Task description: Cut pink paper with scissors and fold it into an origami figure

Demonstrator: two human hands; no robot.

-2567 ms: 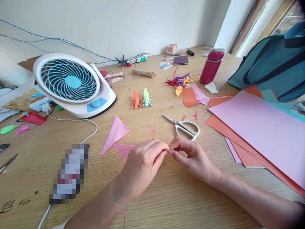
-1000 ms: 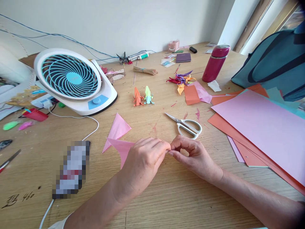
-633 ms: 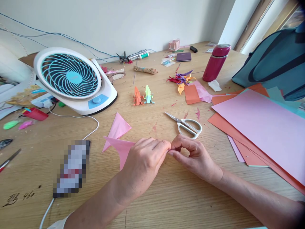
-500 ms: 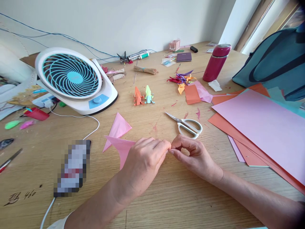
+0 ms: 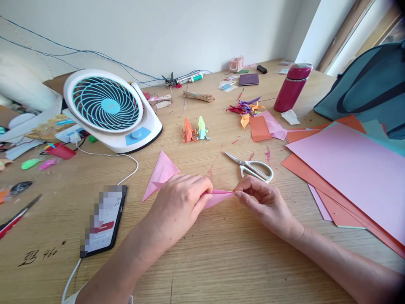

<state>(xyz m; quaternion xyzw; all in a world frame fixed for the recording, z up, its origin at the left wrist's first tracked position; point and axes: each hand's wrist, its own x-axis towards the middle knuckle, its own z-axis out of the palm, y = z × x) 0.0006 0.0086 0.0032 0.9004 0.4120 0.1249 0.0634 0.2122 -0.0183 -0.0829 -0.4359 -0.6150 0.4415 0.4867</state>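
A folded pink paper piece [image 5: 218, 196] stretches between my two hands just above the wooden table [image 5: 221, 261]. My left hand [image 5: 180, 202] is closed over its left part, fingers curled on top. My right hand [image 5: 261, 198] pinches its pointed right tip between thumb and forefinger. A pink paper triangle [image 5: 162, 172] lies flat just beyond my left hand. White-handled scissors [image 5: 253, 168] rest on the table right behind my right hand.
A white and teal desk fan [image 5: 109, 110] stands at the back left, its cable running past a phone [image 5: 104, 219]. Pink and orange sheets [image 5: 351, 169] are stacked at right under a teal bag [image 5: 367, 88]. Two small origami figures [image 5: 195, 130], a red bottle [image 5: 292, 86] and scraps lie farther back.
My hands have drawn apart, and the pink strip now shows between them. The left hand slid left along the paper. The view shifted slightly, so table items sit further right.
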